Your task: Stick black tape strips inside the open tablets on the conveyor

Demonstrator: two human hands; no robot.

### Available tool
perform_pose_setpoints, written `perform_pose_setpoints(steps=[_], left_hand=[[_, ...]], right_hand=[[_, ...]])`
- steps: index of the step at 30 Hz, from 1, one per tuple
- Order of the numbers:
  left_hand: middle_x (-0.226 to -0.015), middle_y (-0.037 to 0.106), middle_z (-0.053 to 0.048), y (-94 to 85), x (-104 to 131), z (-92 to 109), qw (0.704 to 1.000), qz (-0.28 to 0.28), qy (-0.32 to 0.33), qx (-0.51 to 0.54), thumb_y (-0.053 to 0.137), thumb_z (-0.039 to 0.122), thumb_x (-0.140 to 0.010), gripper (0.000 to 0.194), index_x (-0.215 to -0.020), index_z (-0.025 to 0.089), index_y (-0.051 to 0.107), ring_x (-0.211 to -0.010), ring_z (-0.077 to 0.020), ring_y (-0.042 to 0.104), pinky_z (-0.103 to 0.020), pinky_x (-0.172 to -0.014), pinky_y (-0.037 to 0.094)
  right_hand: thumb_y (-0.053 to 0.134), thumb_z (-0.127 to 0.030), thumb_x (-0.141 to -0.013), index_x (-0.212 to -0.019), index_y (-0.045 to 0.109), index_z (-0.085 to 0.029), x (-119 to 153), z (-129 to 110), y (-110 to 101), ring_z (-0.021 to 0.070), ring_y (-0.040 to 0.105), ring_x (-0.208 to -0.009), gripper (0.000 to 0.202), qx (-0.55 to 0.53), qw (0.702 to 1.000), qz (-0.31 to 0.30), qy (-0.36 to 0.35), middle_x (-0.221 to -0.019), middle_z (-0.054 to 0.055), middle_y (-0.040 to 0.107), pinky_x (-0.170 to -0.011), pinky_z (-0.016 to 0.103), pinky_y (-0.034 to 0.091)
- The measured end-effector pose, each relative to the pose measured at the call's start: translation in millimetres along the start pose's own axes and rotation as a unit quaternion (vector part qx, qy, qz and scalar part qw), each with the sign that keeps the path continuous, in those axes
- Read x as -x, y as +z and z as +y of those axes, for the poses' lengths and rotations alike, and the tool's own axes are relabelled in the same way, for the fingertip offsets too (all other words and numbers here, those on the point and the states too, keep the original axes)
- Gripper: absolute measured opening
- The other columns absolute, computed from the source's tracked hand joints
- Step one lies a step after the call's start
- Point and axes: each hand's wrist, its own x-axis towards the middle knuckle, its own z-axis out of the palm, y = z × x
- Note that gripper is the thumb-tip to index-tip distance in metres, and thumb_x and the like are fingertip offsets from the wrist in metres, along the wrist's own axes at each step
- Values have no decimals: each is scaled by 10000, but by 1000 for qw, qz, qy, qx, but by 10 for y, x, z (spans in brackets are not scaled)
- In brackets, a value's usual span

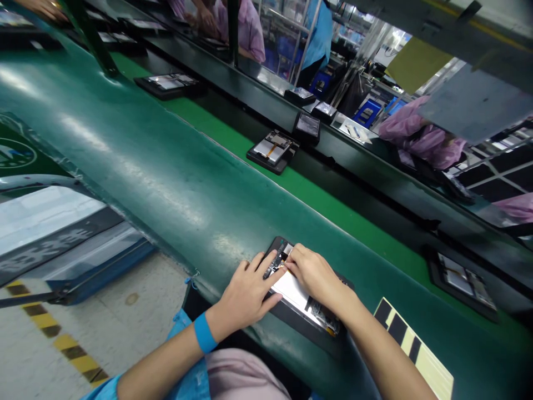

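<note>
An opened tablet [291, 290] in a black tray lies on the green bench in front of me, its silver battery and circuit parts showing. My left hand [245, 290] rests over its left side, fingers spread and touching the upper left edge. Near the tablet's top end, my right hand [315, 276] has thumb and fingertips pinched together against the inside. Whatever is between those fingertips is too small or hidden to make out. To the right of my right forearm, a pale yellow sheet [435, 364] carries several black strips.
Beyond the bench runs a green conveyor belt [350, 214] with more opened tablets, including one straight ahead [272, 150], one far left [169, 83] and one at right [466, 283]. People in pink sleeves [416, 130] sit across the line. A dark post [89, 36] stands upper left.
</note>
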Motion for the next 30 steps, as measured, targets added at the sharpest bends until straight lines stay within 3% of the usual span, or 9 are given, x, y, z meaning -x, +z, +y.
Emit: perform_pose_setpoints(steps=[3, 7, 10, 15, 19, 23, 30], left_hand=[[-1574, 451, -131, -8, 11, -25, 1000, 7, 3, 8, 481, 506, -996, 519, -1474, 310, 524, -1301, -347, 487, -425, -892, 421], [-1582, 439, -133, -33, 41, -79, 999, 16, 27, 19, 496, 461, -998, 493, -1459, 294, 539, -1313, -340, 492, -418, -904, 436], [-1575, 438, -165, -58, 34, -111, 998, 32, 49, 16, 506, 419, -995, 488, -1444, 233, 551, -1348, -362, 471, -441, -925, 444], [-1539, 477, -181, -61, -135, -53, 991, 68, 108, 31, 532, 349, -980, 416, -1357, 190, 609, -1400, -382, 440, -490, -991, 437], [-1508, 526, -126, -17, -329, 207, 979, 54, 182, 77, 509, 372, -989, 383, -1326, 230, 624, -1416, -340, 434, -516, -1108, 381], [-1460, 575, -80, 13, -518, 580, 958, -2, 269, 100, 472, 454, -1004, 384, -1284, 256, 644, -1387, -314, 469, -518, -1151, 342], [-1427, 602, -128, 100, -882, 1226, 915, -85, 385, 82, 533, 546, -967, 481, -1257, 185, 663, -1384, -341, 480, -519, -1154, 313]], right_hand=[[507, -184, -1028, -909, 591, -201, 68, 11, -50, 170, 606, -806, 147, -18, 1000, 13, 0, -934, 39, 620, -732, 277, 463], [527, -293, -1027, -990, 606, -212, 404, 160, -152, 175, 619, -830, 119, -99, 989, 95, 49, -973, 44, 642, -754, 288, 480], [606, -384, -982, -1055, 642, -213, 863, 394, -217, 179, 623, -813, 190, -115, 972, 164, 118, -981, 57, 661, -714, 281, 478], [602, -474, -962, -945, 697, -201, 1770, 764, -268, 142, 530, -605, 290, -99, 918, 266, 279, -830, 34, 660, -581, 272, 424], [557, -510, -964, -844, 706, -207, 2242, 834, -178, 167, 546, -613, 358, -79, 904, 239, 347, -744, 37, 648, -595, 291, 432], [522, -471, -989, -867, 711, -209, 2439, 773, 53, 208, 627, -744, 345, -103, 916, 173, 347, -829, 65, 685, -657, 310, 471], [514, -392, -997, -934, 719, -211, 2636, 923, 297, 220, 667, -793, 281, -55, 896, 213, 385, -881, 63, 697, -705, 319, 495]])
